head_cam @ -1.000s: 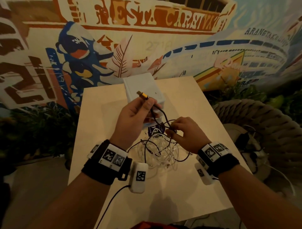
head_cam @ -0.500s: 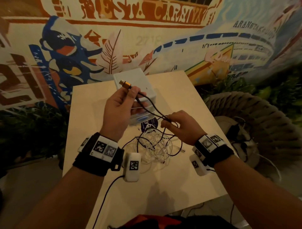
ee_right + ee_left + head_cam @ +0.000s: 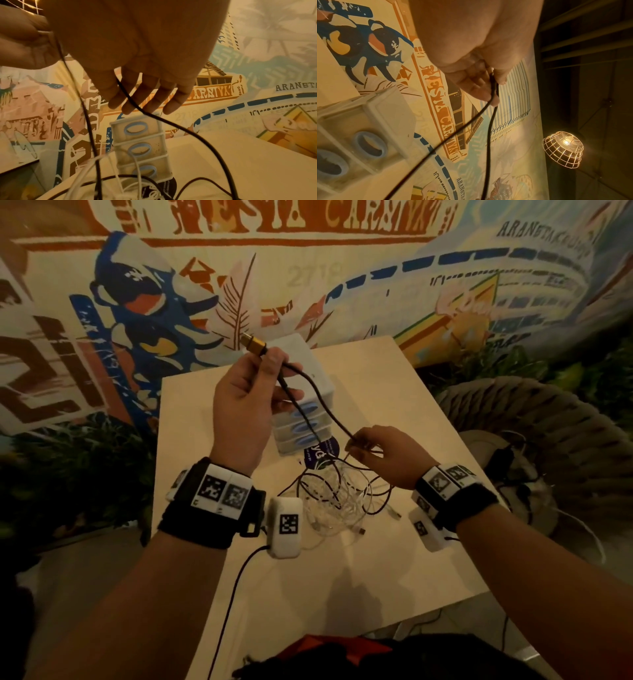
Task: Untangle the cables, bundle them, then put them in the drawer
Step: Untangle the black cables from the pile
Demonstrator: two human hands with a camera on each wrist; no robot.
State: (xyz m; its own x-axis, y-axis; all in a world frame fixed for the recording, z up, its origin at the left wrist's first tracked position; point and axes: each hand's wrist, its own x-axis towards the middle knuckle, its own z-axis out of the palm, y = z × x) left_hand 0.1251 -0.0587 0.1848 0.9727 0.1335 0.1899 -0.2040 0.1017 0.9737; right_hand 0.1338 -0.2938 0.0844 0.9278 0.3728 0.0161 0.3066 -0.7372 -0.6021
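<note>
Above the pale worktop (image 3: 394, 570), a black cable (image 3: 329, 412) was held raised between both hands. Its gold plug (image 3: 254, 342) stood out past the top of the left hand (image 3: 245, 402), whose grip was closed on the cable just below the plug, thumb and fingers (image 3: 477, 86) pinching it; in the left wrist view two black strands ran down from that pinch. From there the cable sagged across to the right hand (image 3: 387, 455), lower and nearer the worktop, where it was pinched between thumb and forefinger, while the other fingers (image 3: 154, 100) were seen loosely extended in the right wrist view. Below the right hand, the rest of the black cable was looped through a heap of thin white cables (image 3: 339, 505) lying on the worktop, the two colours still tangled together. Just behind the heap a small white drawer unit (image 3: 308, 405) stood on the worktop, its blue-ringed drawer fronts all closed. A dark round sticker (image 3: 320, 455) lay between the unit and the heap. Behind the worktop a painted mural (image 3: 342, 275) covered the wall, and a woven basket (image 3: 534, 433) stood to the right.
</note>
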